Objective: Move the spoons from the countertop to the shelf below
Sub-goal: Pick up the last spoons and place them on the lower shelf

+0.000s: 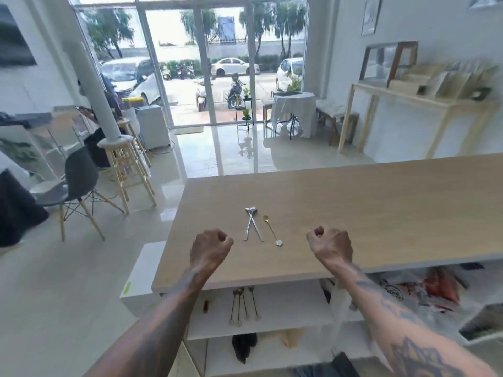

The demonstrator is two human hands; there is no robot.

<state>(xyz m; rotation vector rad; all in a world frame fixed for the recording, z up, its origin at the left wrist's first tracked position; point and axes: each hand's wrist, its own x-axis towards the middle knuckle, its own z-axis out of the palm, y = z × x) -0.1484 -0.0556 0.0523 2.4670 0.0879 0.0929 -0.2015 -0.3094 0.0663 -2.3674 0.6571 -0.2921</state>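
Note:
Two silver spoons [253,223] lie crossed on the wooden countertop [381,213], bowls pointing away from me. Just right of them lies a gold spoon [271,230] with a white flower at its near end. My left hand [210,248] hovers in a loose fist to the left of the spoons, holding nothing. My right hand [330,244] is also curled into a fist, to the right of the gold spoon, and is empty. On the white shelf [299,314] under the countertop lie several dark-handled spoons [244,306] side by side.
Bags and packets [424,289] fill the shelf space at the right. A small brown object [206,306] lies on the shelf left of the spoons. A lower shelf holds a dark item [244,346]. A black chair [79,186] and wooden stools [128,170] stand left of the counter.

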